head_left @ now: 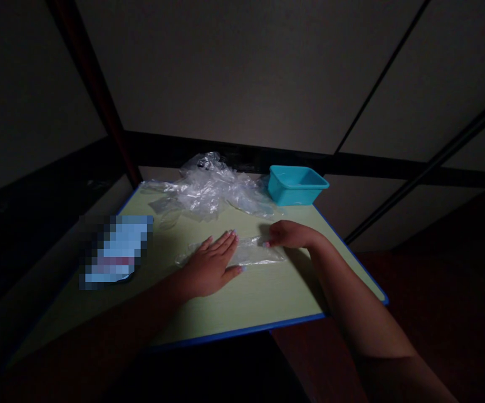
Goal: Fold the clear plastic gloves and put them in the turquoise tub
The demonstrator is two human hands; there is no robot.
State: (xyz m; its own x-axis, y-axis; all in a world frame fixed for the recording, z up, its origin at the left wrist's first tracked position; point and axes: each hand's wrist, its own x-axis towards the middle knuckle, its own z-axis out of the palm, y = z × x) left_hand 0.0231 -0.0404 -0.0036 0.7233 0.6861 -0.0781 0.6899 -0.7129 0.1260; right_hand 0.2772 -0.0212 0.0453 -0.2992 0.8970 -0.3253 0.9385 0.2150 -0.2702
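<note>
A clear plastic bag (pixel 253 253) lies flattened across the middle of the table. My left hand (pixel 213 266) rests flat on its left part, fingers stretched out and thumb apart. At the bag's right end, my right hand (pixel 287 234) has its fingers curled and pinched at the bag's upper right edge. Part of the bag is hidden under my left hand. Behind both hands sits a crumpled heap of clear plastic bags (pixel 208 193).
A turquoise plastic basket (pixel 296 195) stands at the table's back right, beside the heap. On the left lies a flat, pixelated phone-like object (pixel 118 252). The pale green table (pixel 234 313) has a blue edge, and a panelled wall (pixel 234 73) rises behind it.
</note>
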